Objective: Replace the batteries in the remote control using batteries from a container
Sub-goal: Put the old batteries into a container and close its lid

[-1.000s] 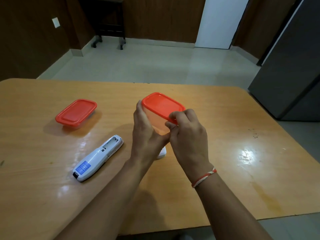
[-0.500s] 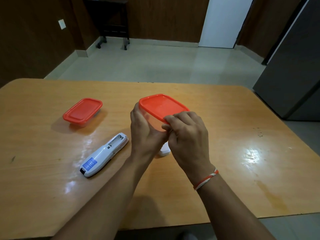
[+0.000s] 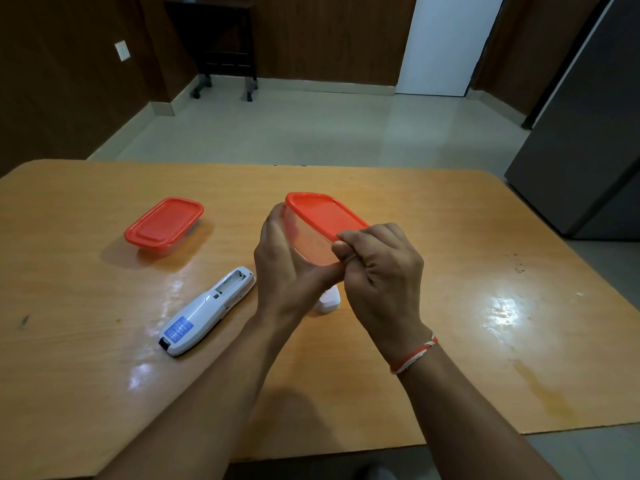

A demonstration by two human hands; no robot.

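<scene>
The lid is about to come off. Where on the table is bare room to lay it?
Bare table lies right of the right hand. It is crowded left: remote control, second container, and a white piece under the hands.

Room, head view. Wooden table (image 3: 485, 216), orange-brown top, rounded far corners, glossy; bright glare patch (image 3: 504, 311) on the right part, smaller sheen spots on the left. Faint yellowish stain (image 3: 543, 389) near the right front edge; a few dark specks (image 3: 517, 268) farther right.

Floor (image 3: 311, 129): pale grey-green tiles, lightly reflective. Walls (image 3: 329, 36): dark brown wood panelling with a light skirting along the base. White door or panel (image 3: 446, 43) in the far wall, right of centre. Light switch plate (image 3: 122, 50) on the left wall. Dark stand (image 3: 221, 46) with wheeled feet against the far wall. Large grey cabinet (image 3: 588, 126) at right edge
</scene>
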